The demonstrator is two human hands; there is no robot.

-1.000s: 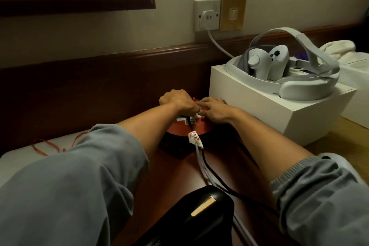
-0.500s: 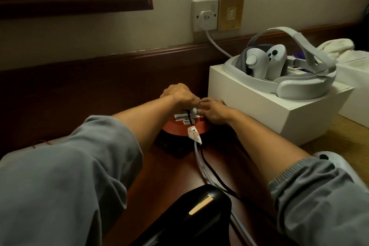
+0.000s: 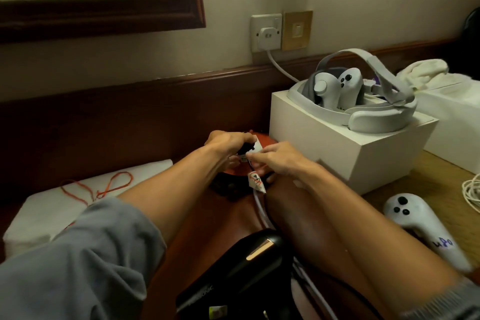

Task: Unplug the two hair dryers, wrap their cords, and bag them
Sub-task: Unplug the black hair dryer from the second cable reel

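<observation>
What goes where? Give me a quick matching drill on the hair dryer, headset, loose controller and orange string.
1 black hair dryer
2 headset
3 loose controller
4 orange string

A on the white box
B on the white pad, far left
C nearest the camera, bottom centre
D on the table by the right forearm

Pairs: 1-C, 2-A, 3-D, 4-B

The person wears loose grey fabric sleeves, the left sleeve (image 3: 78, 254) and the right sleeve (image 3: 446, 301), both pushed up, leaving the forearms and hands bare
</observation>
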